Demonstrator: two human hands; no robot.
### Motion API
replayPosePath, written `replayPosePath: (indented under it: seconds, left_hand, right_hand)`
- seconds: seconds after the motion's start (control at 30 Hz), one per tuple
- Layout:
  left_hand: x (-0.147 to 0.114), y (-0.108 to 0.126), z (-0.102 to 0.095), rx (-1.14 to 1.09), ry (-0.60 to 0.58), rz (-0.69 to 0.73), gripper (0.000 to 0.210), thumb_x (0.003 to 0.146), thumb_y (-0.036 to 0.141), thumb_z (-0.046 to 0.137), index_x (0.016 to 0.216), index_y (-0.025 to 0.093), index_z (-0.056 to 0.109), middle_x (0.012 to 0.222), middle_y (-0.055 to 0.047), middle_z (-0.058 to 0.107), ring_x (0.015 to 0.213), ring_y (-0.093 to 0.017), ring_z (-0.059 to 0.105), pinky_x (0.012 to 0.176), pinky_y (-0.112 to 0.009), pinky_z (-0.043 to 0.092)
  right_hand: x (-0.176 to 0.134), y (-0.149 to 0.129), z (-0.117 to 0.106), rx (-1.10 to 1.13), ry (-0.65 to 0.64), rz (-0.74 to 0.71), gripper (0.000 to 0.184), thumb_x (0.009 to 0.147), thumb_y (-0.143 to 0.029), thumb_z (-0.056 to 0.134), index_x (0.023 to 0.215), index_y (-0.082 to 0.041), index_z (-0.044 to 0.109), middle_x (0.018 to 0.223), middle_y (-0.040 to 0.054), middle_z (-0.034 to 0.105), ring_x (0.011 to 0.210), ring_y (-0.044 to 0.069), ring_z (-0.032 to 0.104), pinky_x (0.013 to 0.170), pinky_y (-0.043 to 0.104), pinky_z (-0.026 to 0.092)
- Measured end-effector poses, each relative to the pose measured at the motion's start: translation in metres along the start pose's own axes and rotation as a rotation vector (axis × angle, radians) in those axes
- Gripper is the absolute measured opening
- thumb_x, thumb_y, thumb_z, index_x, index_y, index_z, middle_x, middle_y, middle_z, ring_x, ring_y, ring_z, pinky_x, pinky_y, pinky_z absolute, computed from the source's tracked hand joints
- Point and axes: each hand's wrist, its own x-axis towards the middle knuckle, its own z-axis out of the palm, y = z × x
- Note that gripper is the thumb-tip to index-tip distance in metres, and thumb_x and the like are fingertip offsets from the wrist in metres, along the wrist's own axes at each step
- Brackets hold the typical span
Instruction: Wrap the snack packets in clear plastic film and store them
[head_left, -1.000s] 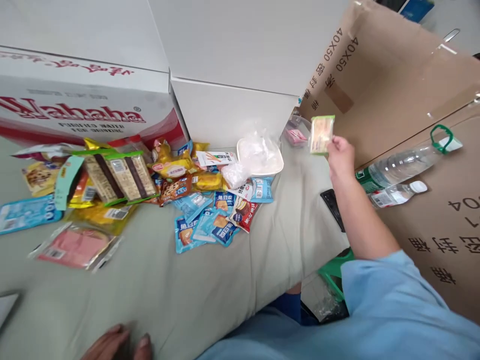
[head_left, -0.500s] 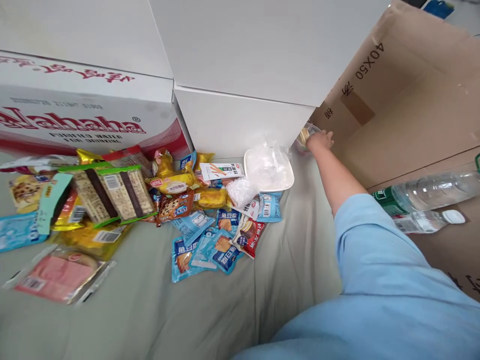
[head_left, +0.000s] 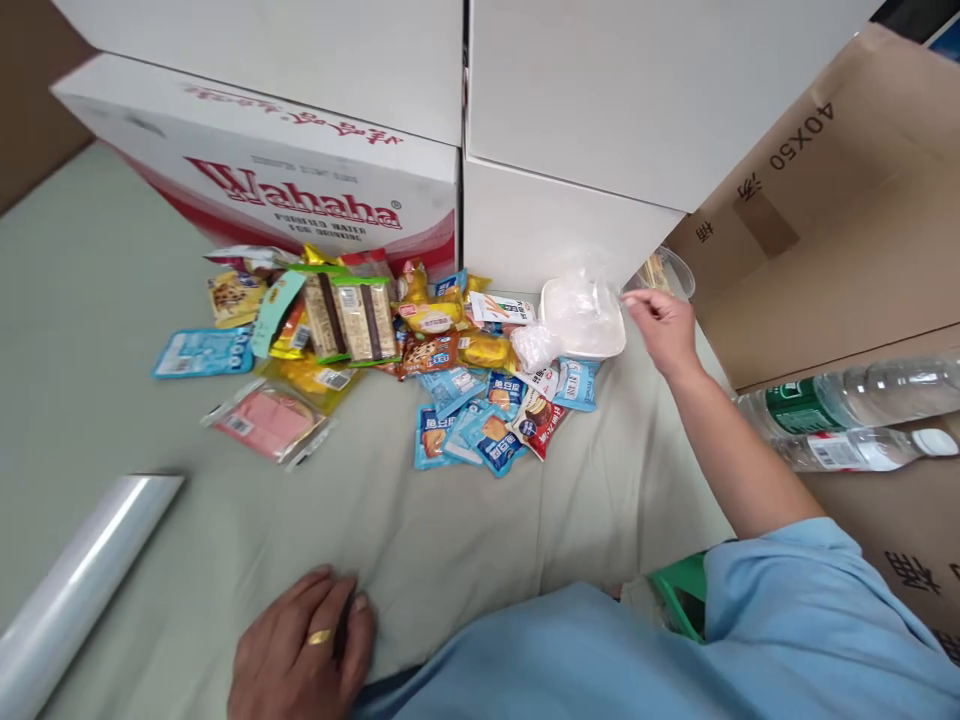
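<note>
My right hand [head_left: 664,328] is closed in a pinch just right of a white tray [head_left: 619,340]. Its fingertips are at the edge of the clear plastic bag [head_left: 589,285] lying in the tray; whether they grip the film I cannot make out. Behind this hand, a clear round tub [head_left: 679,270] with pale sticks inside stands by the cardboard. At the bottom, my left hand [head_left: 300,650] rests loosely on the green-grey sheet [head_left: 420,530], palm down, thumb apart, holding nothing. A crumpled clear plastic wad [head_left: 535,346] touches the tray's left side.
Several packaged snacks [head_left: 431,318] are heaped left of the tray. Behind them stand a Wahaha water carton [head_left: 300,190] and white boxes [head_left: 570,210]. Two plastic bottles [head_left: 862,400] lie by the brown cardboard [head_left: 885,240] at right. A shiny roll [head_left: 90,590] lies at lower left.
My right hand has come out of the round tub and moved back toward the tray, fingers now pinched. The view has swung left, bringing my left hand and the shiny roll into sight.
</note>
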Motion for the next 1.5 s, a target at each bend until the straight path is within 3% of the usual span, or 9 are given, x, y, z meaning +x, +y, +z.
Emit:
replayPosePath:
  seconds: [0.13,0.23,0.33,0.5,0.7,0.8,1.0,1.3,1.5]
  left_hand:
    - [-0.002,0.003,0.0,0.004,0.008,0.004,0.018,0.091,0.018,0.067,0.107,0.021,0.062,0.098,-0.008,0.07,0.1,-0.029,0.072,0.088,-0.044,0.056]
    - [-0.006,0.003,0.001,0.002,0.002,-0.015,0.015,0.092,0.017,0.065,0.106,0.021,0.063,0.1,-0.009,0.071,0.101,-0.029,0.072,0.089,-0.044,0.056]
    - [-0.012,0.003,0.0,-0.06,0.026,-0.034,0.012,0.093,0.016,0.063,0.104,0.02,0.065,0.1,-0.009,0.072,0.101,-0.027,0.072,0.089,-0.042,0.057]
    - [-0.013,0.015,-0.008,-0.484,0.098,-0.303,0.01,0.099,0.02,0.059,0.1,0.021,0.069,0.096,-0.006,0.071,0.091,-0.02,0.072,0.084,-0.034,0.059]
    - [0.025,0.047,-0.016,-1.468,-0.138,-0.777,0.064,0.096,0.059,0.062,0.148,0.029,0.043,0.149,-0.017,0.053,0.123,-0.027,0.067,0.076,-0.036,0.065]
    - [0.041,0.052,-0.013,-1.789,-0.316,-0.835,0.077,0.084,0.065,0.074,0.146,0.027,0.049,0.141,-0.016,0.061,0.116,-0.027,0.068,0.08,-0.039,0.064]
    - [0.04,0.045,-0.004,-1.698,-0.228,-1.037,0.048,0.059,0.045,0.097,0.079,0.017,0.064,0.074,0.002,0.063,0.066,-0.009,0.055,0.056,-0.02,0.045]
    - [0.028,0.039,-0.01,-1.626,-0.062,-0.972,0.041,0.064,0.045,0.096,0.078,0.018,0.069,0.074,0.002,0.061,0.068,-0.009,0.05,0.064,-0.022,0.042]
    - [0.029,0.041,-0.021,-1.751,-0.107,-0.854,0.034,0.07,0.04,0.095,0.076,0.018,0.069,0.088,-0.002,0.064,0.083,-0.013,0.057,0.072,-0.024,0.048]
  right_hand:
    - [-0.028,-0.047,0.022,-0.177,-0.447,-0.329,0.043,0.088,-0.032,0.075,0.13,-0.026,0.071,0.134,0.0094,0.066,0.118,0.027,0.062,0.093,0.037,0.051]
    - [-0.029,-0.065,0.041,-0.373,-0.539,-0.337,0.036,0.093,-0.022,0.065,0.128,-0.026,0.072,0.138,0.0102,0.066,0.126,0.028,0.058,0.094,0.038,0.05]
    - [-0.028,-0.077,0.047,-0.295,-0.335,-0.217,0.024,0.098,-0.02,0.053,0.106,-0.02,0.076,0.114,0.0115,0.074,0.108,0.026,0.064,0.093,0.038,0.049]
    - [-0.074,-0.116,0.031,0.497,0.025,0.137,0.013,0.084,-0.031,0.068,0.093,-0.022,0.069,0.083,0.001,0.066,0.062,0.013,0.05,0.059,0.028,0.043]
    - [-0.213,-0.182,0.044,1.159,-0.526,0.733,0.03,0.065,-0.034,0.088,0.082,-0.022,0.066,0.06,-0.0077,0.046,0.047,0.005,0.025,0.043,0.019,0.022]
    - [-0.262,-0.198,0.062,1.257,-0.659,0.899,0.033,0.065,-0.033,0.089,0.081,-0.021,0.064,0.058,-0.0096,0.041,0.046,0.003,0.02,0.041,0.017,0.018]
    - [-0.28,-0.192,0.073,1.109,-0.372,0.86,0.038,0.063,-0.038,0.092,0.081,-0.018,0.065,0.067,-0.008,0.051,0.046,0.001,0.03,0.041,0.016,0.02]
    - [-0.268,-0.176,0.06,1.081,-0.199,0.684,0.036,0.069,-0.039,0.092,0.089,-0.021,0.067,0.07,-0.0072,0.052,0.05,0.003,0.039,0.043,0.015,0.03]
    - [-0.261,-0.165,0.054,1.253,-0.252,0.796,0.045,0.066,-0.035,0.093,0.094,-0.025,0.059,0.065,-0.0104,0.048,0.044,0.003,0.036,0.037,0.013,0.026]
